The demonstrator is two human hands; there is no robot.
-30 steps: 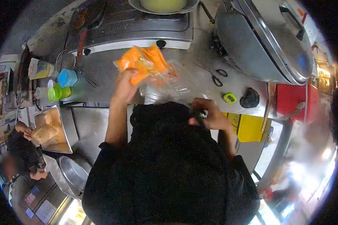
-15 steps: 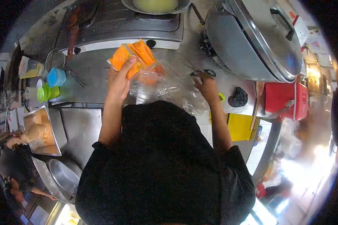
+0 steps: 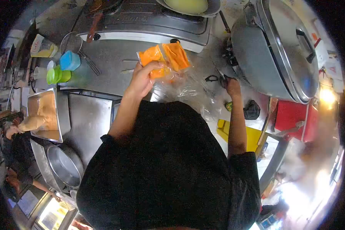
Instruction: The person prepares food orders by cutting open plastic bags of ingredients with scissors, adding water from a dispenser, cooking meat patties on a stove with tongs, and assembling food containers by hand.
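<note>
Orange-filled clear sachets (image 3: 176, 55) are in my left hand (image 3: 142, 79), its thumb pressed across them. Crumpled clear plastic (image 3: 188, 91) lies on the metal counter just below and right of the sachets. To the right, my right hand (image 3: 234, 88) is closed on a handle of a pair of scissors (image 3: 212, 78). The scissor blades point up and left, away from me, and one black finger loop shows left of the hand. The fingers on the handle are partly hidden.
A stove (image 3: 142, 25) with a pan (image 3: 214, 9) is at the back. A large lidded metal pot (image 3: 253, 57) stands right, near a black bundle (image 3: 252, 110) and red cooler (image 3: 291, 119). Cups (image 3: 69, 60) and a strainer (image 3: 72, 43) sit left. Another person's arm (image 3: 42, 186) shows lower left.
My right hand has taken the scissors by a handle and drawn slightly right. The sachets in my left hand have turned to lie more level. The whole view has shifted.
</note>
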